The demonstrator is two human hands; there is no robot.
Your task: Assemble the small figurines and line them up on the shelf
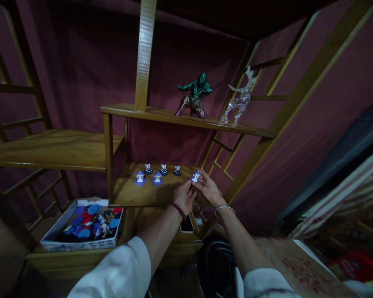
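Both hands meet around a small purple-and-white figurine (195,177) above the right part of a low wooden shelf (130,194). My right hand (209,188) has its fingers closed on the figurine's right side. My left hand (184,196) is closed just below it, fingertips at its base; whether it also bears the figurine is hard to see. To the left stand two similar purple figurines (139,178) on round purple bases. Behind them is a row of dark-based figurines (163,169) with white heads.
A green-and-bronze crouching statue (194,95) and a clear deer figure (240,101) stand on the upper shelf (161,114). Lower left, a box (77,244) holds many colourful pieces. A phone (187,224) lies under the left wrist. Slanted wooden posts (251,165) bound the right side.
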